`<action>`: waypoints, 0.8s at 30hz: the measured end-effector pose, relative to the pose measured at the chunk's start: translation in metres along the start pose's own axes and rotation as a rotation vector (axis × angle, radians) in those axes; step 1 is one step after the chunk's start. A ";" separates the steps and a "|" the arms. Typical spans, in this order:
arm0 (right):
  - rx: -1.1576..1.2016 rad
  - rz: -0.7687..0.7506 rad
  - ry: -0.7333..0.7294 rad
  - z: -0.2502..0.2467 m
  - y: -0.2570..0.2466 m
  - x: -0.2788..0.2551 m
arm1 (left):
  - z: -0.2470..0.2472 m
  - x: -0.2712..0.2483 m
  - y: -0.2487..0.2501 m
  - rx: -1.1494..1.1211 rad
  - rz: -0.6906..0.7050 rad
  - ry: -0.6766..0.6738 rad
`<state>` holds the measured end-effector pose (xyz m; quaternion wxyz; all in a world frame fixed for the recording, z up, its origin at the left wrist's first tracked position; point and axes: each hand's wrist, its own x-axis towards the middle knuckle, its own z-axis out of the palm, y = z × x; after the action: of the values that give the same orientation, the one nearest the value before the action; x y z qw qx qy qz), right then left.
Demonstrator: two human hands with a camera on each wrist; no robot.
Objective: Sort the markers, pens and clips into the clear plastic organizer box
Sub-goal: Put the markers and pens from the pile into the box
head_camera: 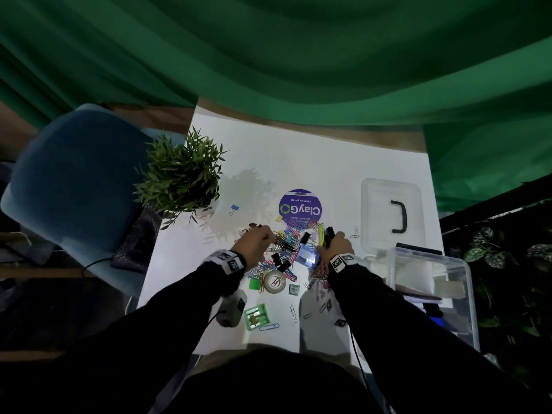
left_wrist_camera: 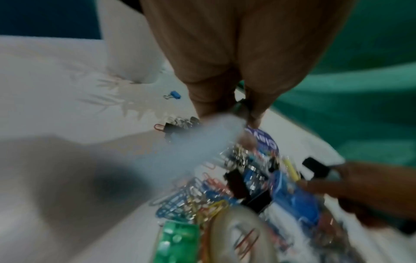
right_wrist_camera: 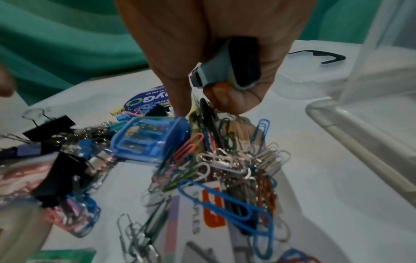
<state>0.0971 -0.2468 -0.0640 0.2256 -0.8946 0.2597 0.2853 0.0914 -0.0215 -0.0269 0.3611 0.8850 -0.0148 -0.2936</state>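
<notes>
A heap of coloured paper clips and black binder clips (head_camera: 286, 249) lies mid-table. My left hand (head_camera: 258, 242) hovers over its left side with fingers curled; in the left wrist view the fingertips (left_wrist_camera: 254, 113) pinch a pale long object (left_wrist_camera: 202, 142), too blurred to name. At the heap's right edge, my right hand (head_camera: 336, 245) grips a grey-and-black marker (right_wrist_camera: 225, 71). A dark pen (right_wrist_camera: 208, 113) and a yellow one sit under its fingers. The clear organizer box (head_camera: 466, 294) stands at the right, holding a few items.
The box's clear lid (head_camera: 376, 198) with a black handle lies behind it. A blue clip case (right_wrist_camera: 148, 140), tape roll (head_camera: 274, 282), green box (head_camera: 257, 316) and staples box (right_wrist_camera: 202, 222) sit among the clips. A potted plant (head_camera: 182, 177) and purple round pack (head_camera: 300, 209) stand farther back.
</notes>
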 end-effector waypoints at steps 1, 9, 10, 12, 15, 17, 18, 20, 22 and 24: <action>-0.026 0.006 -0.007 0.002 0.001 0.003 | 0.008 0.004 0.000 0.176 0.018 -0.003; -0.018 0.029 -0.022 0.007 0.007 0.003 | 0.032 0.011 -0.004 0.738 0.060 -0.049; 0.009 0.019 -0.012 0.007 0.008 0.002 | 0.031 0.010 -0.003 0.749 0.060 -0.047; 0.069 -0.002 0.001 0.008 0.009 -0.001 | 0.031 0.010 -0.003 0.769 0.068 -0.051; 0.114 -0.012 -0.014 0.005 0.011 -0.003 | 0.030 0.008 -0.002 0.750 0.055 -0.064; 0.137 -0.004 -0.024 0.002 0.013 -0.006 | 0.028 0.005 -0.001 0.702 0.036 -0.064; 0.152 -0.001 -0.023 -0.001 0.014 -0.007 | 0.026 0.003 0.000 0.678 0.038 -0.055; 0.190 -0.007 -0.018 -0.005 0.015 -0.010 | 0.023 -0.002 0.000 0.634 0.056 -0.017; 0.230 -0.032 -0.015 -0.009 0.018 -0.013 | 0.021 -0.007 0.002 0.579 0.057 0.019; 0.282 -0.042 -0.025 -0.013 0.021 -0.016 | 0.022 -0.010 0.005 0.516 0.046 0.043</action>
<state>0.0785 -0.2643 -0.0496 0.3581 -0.8556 0.2758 0.2522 0.0727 -0.0366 -0.0308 0.1302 0.9533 -0.1017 -0.2528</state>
